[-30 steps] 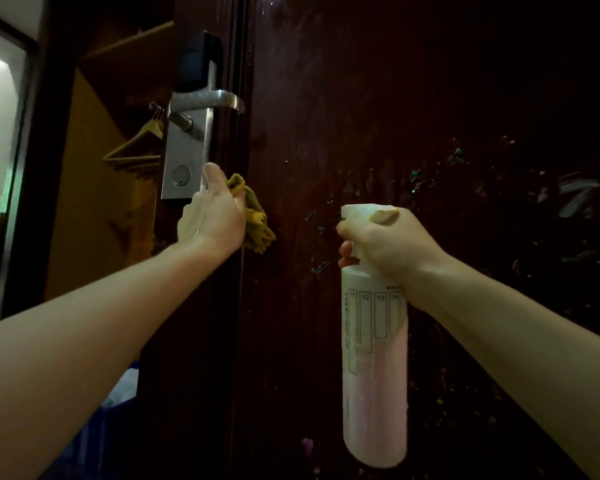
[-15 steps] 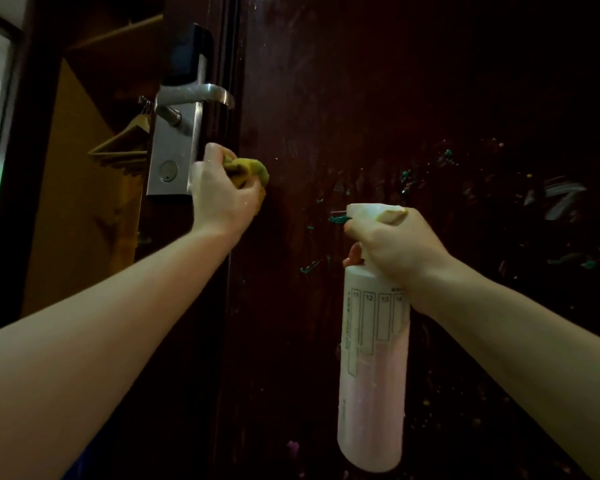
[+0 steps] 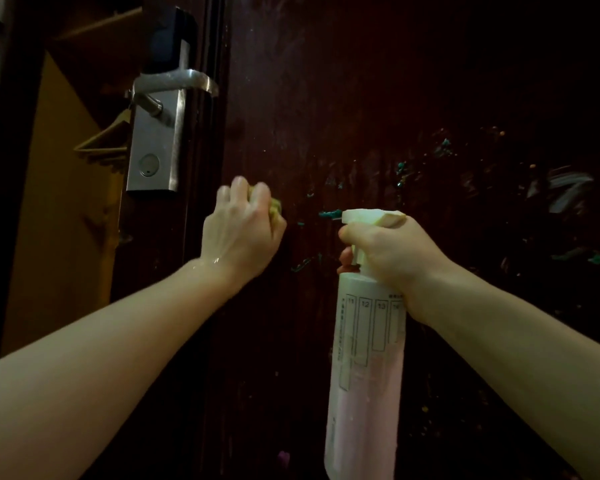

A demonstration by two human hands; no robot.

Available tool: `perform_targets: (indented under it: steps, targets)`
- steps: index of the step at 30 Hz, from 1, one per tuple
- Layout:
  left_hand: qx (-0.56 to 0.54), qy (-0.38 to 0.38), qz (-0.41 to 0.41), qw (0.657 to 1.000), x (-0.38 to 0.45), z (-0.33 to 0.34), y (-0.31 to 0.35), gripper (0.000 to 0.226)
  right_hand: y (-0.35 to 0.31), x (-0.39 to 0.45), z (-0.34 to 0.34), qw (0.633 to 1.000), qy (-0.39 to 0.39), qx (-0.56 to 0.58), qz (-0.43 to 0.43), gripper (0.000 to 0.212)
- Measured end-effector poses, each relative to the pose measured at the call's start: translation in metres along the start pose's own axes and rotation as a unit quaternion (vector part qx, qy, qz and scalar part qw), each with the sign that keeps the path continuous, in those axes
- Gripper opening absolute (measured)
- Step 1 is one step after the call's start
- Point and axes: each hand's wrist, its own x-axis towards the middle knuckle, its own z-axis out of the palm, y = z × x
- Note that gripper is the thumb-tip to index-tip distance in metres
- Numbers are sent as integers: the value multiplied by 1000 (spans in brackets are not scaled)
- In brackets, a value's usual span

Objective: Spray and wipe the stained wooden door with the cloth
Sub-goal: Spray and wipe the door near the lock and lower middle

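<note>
The dark brown wooden door fills the view, with green smears and white streaks across its middle and right. My left hand grips a bunched yellow cloth and presses it against the door, just right of the door's edge. Most of the cloth is hidden under my fingers. My right hand holds the neck of a white spray bottle with pink liquid, upright, nozzle pointing left at the green smear.
A silver lock plate with a lever handle sits at the door's left edge, above my left hand. Behind the open door, a wooden wardrobe interior holds a hanger.
My left hand with the cloth moved right from the door's edge onto the door face, closing over the cloth. The bottle and my right hand barely moved.
</note>
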Motion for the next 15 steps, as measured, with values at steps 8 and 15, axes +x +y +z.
perform_targets:
  steps: [8, 15]
  targets:
    - [-32, 22, 17, 999, -3, 11, 5, 28, 0, 0, -9, 996, -8, 84, 35, 10]
    - [-14, 29, 66, 997, 7, 8, -1, 22, 0, 4, -8, 1000, 5, 10, -8, 8]
